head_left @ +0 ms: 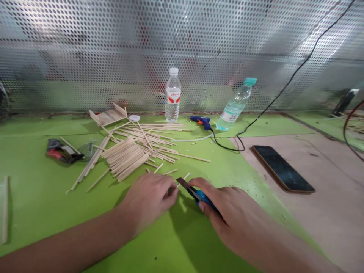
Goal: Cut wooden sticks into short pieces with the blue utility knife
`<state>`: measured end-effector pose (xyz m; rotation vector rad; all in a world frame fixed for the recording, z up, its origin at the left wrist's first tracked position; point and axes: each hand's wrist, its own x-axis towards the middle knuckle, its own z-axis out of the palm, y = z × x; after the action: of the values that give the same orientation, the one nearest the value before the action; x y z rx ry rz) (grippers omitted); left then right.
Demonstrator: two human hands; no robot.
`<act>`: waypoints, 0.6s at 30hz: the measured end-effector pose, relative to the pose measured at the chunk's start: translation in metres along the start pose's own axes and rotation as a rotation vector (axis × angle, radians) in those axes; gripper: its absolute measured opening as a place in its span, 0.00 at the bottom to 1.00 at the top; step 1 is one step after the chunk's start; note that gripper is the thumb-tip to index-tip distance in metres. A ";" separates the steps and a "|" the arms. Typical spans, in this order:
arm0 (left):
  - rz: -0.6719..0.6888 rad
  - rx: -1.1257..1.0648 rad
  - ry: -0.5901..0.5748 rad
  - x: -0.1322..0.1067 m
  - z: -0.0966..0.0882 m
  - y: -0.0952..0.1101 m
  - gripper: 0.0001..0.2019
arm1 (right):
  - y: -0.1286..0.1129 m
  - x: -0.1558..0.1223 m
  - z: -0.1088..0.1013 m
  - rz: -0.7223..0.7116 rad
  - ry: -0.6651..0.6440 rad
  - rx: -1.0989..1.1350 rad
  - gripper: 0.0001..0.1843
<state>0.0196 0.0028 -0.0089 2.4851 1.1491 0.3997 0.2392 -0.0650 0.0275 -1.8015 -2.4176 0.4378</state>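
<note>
My right hand [224, 208] is closed around a blue utility knife [203, 198], its dark blade pointing up and to the left. The blade lies against a thin wooden stick [186, 176], close to the fingertips of my left hand [152, 195]. My left thumb and fingers are pinched on that stick, and most of it is hidden by the hand. Just beyond my left hand sits a flat panel of wooden sticks [125, 156] laid side by side. Short cut pieces [170, 172] and a pile of loose sticks [162, 149] spread out around the panel.
A second stick structure [110, 115] stands at the back left. A black and red tool [64, 151] lies at left. Behind are a clear water bottle [173, 96], a tilted green-capped bottle [236, 106] and a blue glue gun [201, 122] with a black cord. A phone [283, 168] lies at right.
</note>
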 end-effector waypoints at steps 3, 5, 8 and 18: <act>0.000 -0.029 -0.011 -0.001 -0.001 0.000 0.06 | -0.002 0.000 -0.001 -0.004 0.003 -0.008 0.23; 0.000 -0.029 -0.010 -0.001 -0.001 0.001 0.06 | -0.003 0.000 -0.002 -0.011 0.019 -0.022 0.23; 0.003 -0.016 -0.008 -0.001 -0.002 0.002 0.05 | -0.005 0.000 -0.001 -0.025 0.043 -0.060 0.24; 0.031 0.010 -0.008 -0.001 -0.001 0.001 0.05 | -0.001 -0.001 0.000 -0.062 0.088 -0.093 0.23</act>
<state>0.0189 0.0018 -0.0075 2.5140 1.1130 0.3934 0.2382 -0.0662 0.0279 -1.7358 -2.4635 0.2390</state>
